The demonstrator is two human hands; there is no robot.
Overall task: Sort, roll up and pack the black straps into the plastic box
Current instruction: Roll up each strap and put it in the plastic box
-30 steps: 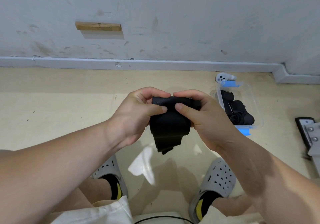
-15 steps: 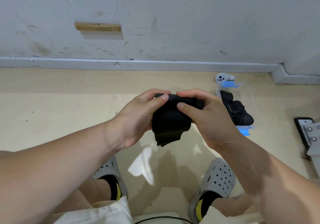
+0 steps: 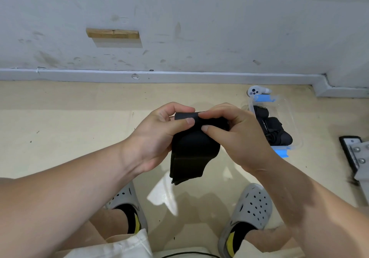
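The person shows two hands, one left hand (image 3: 157,137) and one right hand (image 3: 239,135). There is one loose black strap (image 3: 191,153), one plastic box (image 3: 295,121) and some rolled straps (image 3: 275,129) inside it (too bunched to count). Also two blue latches (image 3: 263,98), one white controller (image 3: 254,91), two grey clogs (image 3: 251,205) and one wooden block (image 3: 112,33).

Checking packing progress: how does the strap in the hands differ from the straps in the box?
The held strap is in the air, pinched by the left hand and right hand; the boxed straps lie in the box. The held strap hangs partly loose; the boxed straps look bundled. Both are black.
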